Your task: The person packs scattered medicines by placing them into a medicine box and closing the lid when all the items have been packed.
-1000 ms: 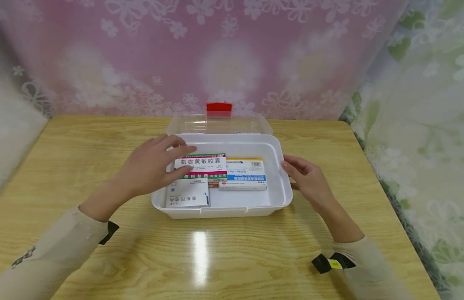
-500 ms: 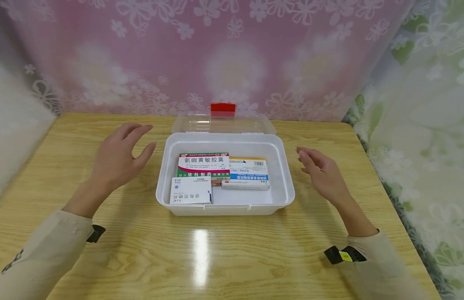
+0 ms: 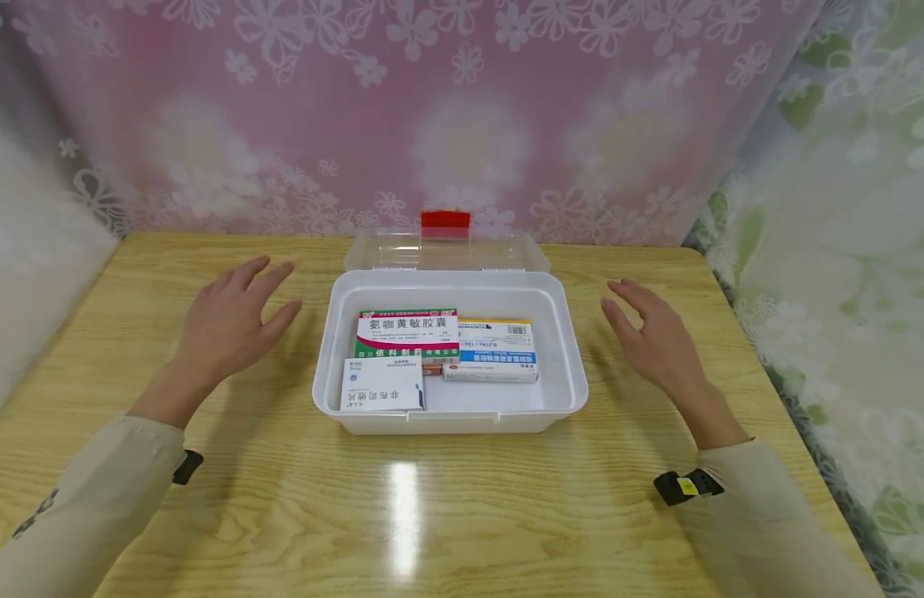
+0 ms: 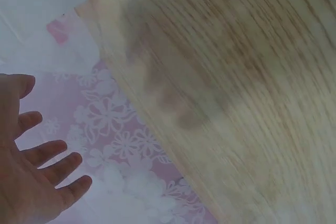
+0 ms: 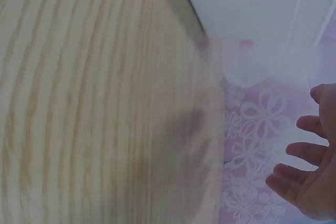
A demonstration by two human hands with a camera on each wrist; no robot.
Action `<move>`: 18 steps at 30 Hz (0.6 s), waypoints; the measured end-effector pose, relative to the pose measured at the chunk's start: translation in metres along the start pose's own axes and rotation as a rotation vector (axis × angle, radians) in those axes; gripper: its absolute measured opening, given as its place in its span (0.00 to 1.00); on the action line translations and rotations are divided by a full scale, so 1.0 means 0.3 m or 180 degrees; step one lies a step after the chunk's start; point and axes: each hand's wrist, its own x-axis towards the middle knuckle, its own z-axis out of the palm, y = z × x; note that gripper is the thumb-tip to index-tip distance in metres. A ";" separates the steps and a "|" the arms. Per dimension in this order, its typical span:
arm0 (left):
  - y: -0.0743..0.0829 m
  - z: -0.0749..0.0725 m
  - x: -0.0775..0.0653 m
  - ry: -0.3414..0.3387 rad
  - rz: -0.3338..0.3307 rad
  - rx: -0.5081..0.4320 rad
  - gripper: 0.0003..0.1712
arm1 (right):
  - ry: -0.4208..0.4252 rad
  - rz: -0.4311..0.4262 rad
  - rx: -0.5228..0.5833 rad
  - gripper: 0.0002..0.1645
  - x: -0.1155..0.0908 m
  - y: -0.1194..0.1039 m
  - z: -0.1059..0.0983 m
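A white plastic box point(image 3: 499, 422) sits mid-table with its clear lid point(image 3: 379, 249) tipped back behind it and a red latch point(image 3: 445, 219) on the lid's far edge. Inside lie a green, white and magenta medicine box point(image 3: 407, 332), a small white medicine box point(image 3: 383, 384) in front of it, and a white, blue and yellow medicine box point(image 3: 495, 353) to the right. Something brown shows in the gap between them. My left hand point(image 3: 226, 320) hovers left of the box with its fingers spread and holds nothing. On the other side, my right hand point(image 3: 652, 340) is likewise apart from it, fingers loosely extended.
The wooden table point(image 3: 282, 498) extends around the box. A pink floral curtain point(image 3: 462, 124) hangs behind its far edge, and a green and white floral cloth point(image 3: 865, 274) runs along the right side. Dark bands circle both sleeves at the wrists.
My left hand has withdrawn leftward from over the medicine boxes. My right hand has let go of the white box's right rim and moved outward, its fingers opening more.
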 end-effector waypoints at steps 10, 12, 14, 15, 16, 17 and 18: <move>-0.041 0.031 0.023 -0.0659 -0.0250 0.0082 0.40 | -0.0270 0.0147 -0.0450 0.41 0.050 0.069 0.005; -0.046 0.037 0.033 -0.0715 -0.0295 0.0007 0.40 | -0.0284 0.0147 -0.0404 0.41 0.063 0.080 0.013; -0.050 0.046 0.046 -0.0723 -0.0325 -0.0085 0.40 | -0.0306 0.0157 -0.0355 0.41 0.078 0.086 0.021; -0.049 0.049 0.053 -0.0724 -0.0341 -0.0136 0.40 | -0.0301 0.0150 -0.0323 0.41 0.085 0.088 0.026; -0.049 0.054 0.061 -0.0717 -0.0354 -0.0196 0.40 | -0.0294 0.0145 -0.0296 0.41 0.093 0.090 0.031; -0.048 0.058 0.069 -0.0704 -0.0361 -0.0259 0.39 | -0.0284 0.0130 -0.0265 0.41 0.100 0.091 0.037; -0.046 0.062 0.078 -0.0685 -0.0368 -0.0323 0.39 | -0.0273 0.0117 -0.0215 0.41 0.107 0.091 0.041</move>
